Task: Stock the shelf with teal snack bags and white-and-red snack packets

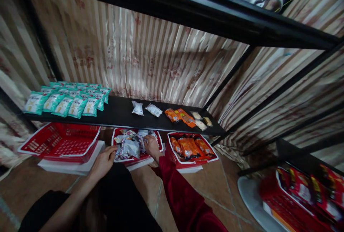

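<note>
A red basket [162, 146] with a white rim holds several silver snack packets [130, 148] with striped ends. My left hand [105, 160] is at its left side, fingers closed on the edge of a packet there. From the right, my right hand [152, 146] reaches in over the rim, its fingers curled down around a packet and partly hidden. On the black shelf [120, 114] just behind the basket lie two loose silver packets, a striped one [137, 108] and a paler one [154, 110].
Teal packets [64, 105] stand in rows on the shelf's left; orange packets [176, 115] and small pale packets [200, 122] lie at its right. A red basket [61, 142] flanks mine, as does one of orange packets [188, 148]. A black upper shelf [161, 10] hangs overhead.
</note>
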{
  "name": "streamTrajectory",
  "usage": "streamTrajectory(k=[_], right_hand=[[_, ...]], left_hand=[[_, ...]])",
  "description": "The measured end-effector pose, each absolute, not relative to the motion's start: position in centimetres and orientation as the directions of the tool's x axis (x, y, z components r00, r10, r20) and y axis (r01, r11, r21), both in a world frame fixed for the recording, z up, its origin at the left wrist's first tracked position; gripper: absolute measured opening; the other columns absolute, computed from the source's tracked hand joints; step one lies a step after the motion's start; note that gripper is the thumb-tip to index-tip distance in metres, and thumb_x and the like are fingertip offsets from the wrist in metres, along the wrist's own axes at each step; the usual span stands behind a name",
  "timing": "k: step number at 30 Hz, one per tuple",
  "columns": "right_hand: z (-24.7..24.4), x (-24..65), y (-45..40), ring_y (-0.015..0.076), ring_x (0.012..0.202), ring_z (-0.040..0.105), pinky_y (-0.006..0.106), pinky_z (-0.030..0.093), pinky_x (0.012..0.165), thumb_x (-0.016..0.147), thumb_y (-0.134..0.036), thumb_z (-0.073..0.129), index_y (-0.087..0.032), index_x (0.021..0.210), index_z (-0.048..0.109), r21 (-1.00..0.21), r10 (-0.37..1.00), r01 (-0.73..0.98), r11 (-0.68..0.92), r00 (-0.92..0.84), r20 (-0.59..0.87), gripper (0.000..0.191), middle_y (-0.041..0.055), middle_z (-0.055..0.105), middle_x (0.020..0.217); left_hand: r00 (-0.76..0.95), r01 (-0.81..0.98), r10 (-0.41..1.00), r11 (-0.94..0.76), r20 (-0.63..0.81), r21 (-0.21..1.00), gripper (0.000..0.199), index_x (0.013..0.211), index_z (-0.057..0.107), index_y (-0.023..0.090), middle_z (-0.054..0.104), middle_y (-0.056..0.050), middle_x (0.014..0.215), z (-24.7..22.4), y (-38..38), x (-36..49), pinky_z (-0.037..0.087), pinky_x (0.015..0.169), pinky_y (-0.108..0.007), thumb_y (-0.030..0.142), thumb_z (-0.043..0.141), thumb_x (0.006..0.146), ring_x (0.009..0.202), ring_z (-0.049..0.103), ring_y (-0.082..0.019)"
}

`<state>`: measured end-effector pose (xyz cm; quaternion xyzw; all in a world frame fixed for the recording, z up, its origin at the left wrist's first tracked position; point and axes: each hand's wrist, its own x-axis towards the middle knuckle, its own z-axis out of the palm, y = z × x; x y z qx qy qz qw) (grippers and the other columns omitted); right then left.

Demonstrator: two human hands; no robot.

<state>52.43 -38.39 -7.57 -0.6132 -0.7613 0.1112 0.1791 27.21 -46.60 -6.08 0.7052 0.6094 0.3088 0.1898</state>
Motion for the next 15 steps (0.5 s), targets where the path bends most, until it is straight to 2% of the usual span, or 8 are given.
streamTrajectory(k=[3,8,15], right_hand=[[-6.7,52.1,-38.6,0.0194,0.111,0.059,0.027,0.038,0.101,0.086,-0.017,0.051,-0.014,0.106,0.069,-0.387,0.963,0.882,0.269,-0.258,0.081,0.027,0.0111,0.068,0.111],[-6.2,53.3,-40.0,0.0207,0.111,0.059,0.026,0.041,0.098,0.083,-0.020,0.057,-0.014,0.111,0.068,-0.385,0.942,0.873,0.298,-0.335,-0.031,0.031,0.0116,0.067,0.115],[-6.1,57.9,-41.7,0.0214,0.106,0.063,0.027,0.046,0.092,0.083,-0.021,0.057,-0.013,0.114,0.066,-0.418,0.949,0.878,0.235,-0.299,-0.095,0.033,0.0122,0.068,0.113]], left_hand=[[0.063,0.773,0.990,-0.131,0.130,0.621,0.035,0.101,0.066,0.018,0.067,-0.007,0.115,-6.3,-47.2,28.2,0.046,0.098,-0.032,0.026,0.037,0.083,0.106,0.063,-0.019],[0.080,0.819,0.997,-0.069,0.005,0.570,0.035,0.107,0.065,0.016,0.065,-0.008,0.119,-6.8,-48.2,30.7,0.044,0.099,-0.029,0.021,0.037,0.085,0.110,0.060,-0.018],[0.231,0.836,0.971,-0.162,-0.068,0.524,0.033,0.105,0.065,0.015,0.065,-0.010,0.117,-7.2,-46.2,34.9,0.042,0.099,-0.032,0.012,0.041,0.083,0.111,0.060,-0.020]])
